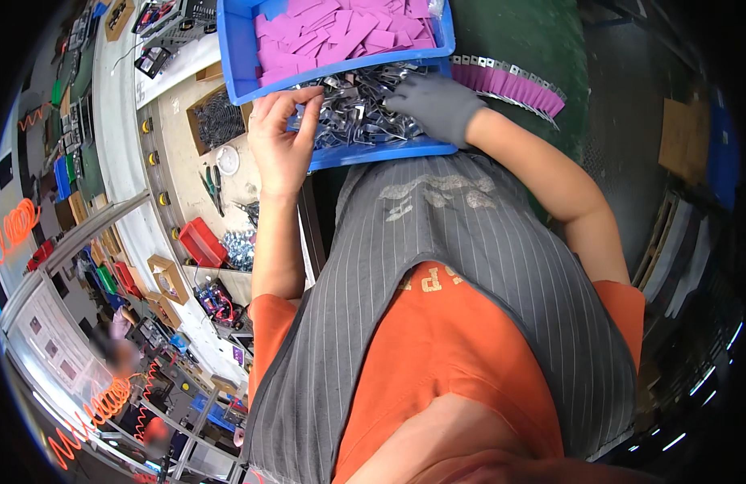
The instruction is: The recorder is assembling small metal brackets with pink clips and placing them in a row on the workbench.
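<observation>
My bare left hand (280, 137) is over the left edge of a blue bin (389, 152) of shiny bent metal pieces (357, 109). Its thumb and forefinger come together in a pinch; whatever they hold, if anything, is too small to make out. On the bin's right side, my right hand (437, 106) wears a grey glove and reaches down onto the metal pieces, fingers stretched out and slightly apart. Behind it, a second blue bin (236, 48) holds flat pink-purple strips (349, 36).
On the green surface (518, 40) at right lies a row of purple strips with metal ends (510, 87). Left are a box of dark coiled parts (220, 121), green-handled pliers (212, 189), a white round lid (227, 160) and a red bin (202, 242).
</observation>
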`<state>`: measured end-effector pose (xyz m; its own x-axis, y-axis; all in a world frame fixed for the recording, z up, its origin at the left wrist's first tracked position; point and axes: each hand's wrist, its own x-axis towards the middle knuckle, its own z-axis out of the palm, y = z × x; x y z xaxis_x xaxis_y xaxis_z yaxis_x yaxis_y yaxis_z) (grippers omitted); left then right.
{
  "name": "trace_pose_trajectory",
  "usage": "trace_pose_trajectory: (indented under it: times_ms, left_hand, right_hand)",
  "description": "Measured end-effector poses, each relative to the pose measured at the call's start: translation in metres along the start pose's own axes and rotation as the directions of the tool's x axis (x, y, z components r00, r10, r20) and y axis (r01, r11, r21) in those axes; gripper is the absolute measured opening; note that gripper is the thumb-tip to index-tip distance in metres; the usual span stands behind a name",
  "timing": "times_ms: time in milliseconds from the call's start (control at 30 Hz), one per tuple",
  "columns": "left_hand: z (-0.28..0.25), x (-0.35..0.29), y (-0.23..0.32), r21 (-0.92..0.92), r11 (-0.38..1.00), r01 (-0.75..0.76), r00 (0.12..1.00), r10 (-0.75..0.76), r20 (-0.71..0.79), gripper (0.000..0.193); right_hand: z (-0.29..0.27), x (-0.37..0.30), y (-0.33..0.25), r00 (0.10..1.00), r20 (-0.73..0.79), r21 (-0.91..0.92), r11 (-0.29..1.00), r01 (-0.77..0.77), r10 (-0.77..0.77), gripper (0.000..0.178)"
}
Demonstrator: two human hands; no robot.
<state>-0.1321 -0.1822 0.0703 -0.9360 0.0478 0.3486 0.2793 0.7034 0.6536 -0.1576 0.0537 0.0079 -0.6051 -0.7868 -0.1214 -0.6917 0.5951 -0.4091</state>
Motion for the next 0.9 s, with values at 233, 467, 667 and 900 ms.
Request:
trace_pose_trajectory:
  times_ms: [233, 467, 667, 900]
  left_hand:
    - [-0.004, 0.037, -0.013, 0.171, 0.982, -0.075, 0.997, 0.068, 0.047, 0.008]
    - [0.034, 0.110, -0.066, 0.394, 0.908, -0.141, 0.963, 0.033, 0.268, 0.019]
    - [0.066, 0.136, -0.079, 0.481, 0.864, -0.148, 0.877, -0.111, 0.468, 0.030]
    - [0.060, 0.138, -0.085, 0.366, 0.931, 0.011, 0.903, -0.167, 0.397, 0.027]
  right_hand:
    - [0.016, 0.042, -0.001, 0.930, 0.366, -0.119, 0.993, 0.010, 0.035, 0.014]
    - [-0.004, 0.014, 0.004, 0.997, 0.069, 0.109, 0.993, -0.044, 0.036, 0.016]
    - [-0.011, -0.002, 0.005, 0.988, -0.070, 0.180, 0.975, -0.126, 0.140, 0.021]
    - [-0.030, -0.021, 0.000, 0.965, 0.032, 0.927, 0.353, -0.126, 0.259, 0.028]
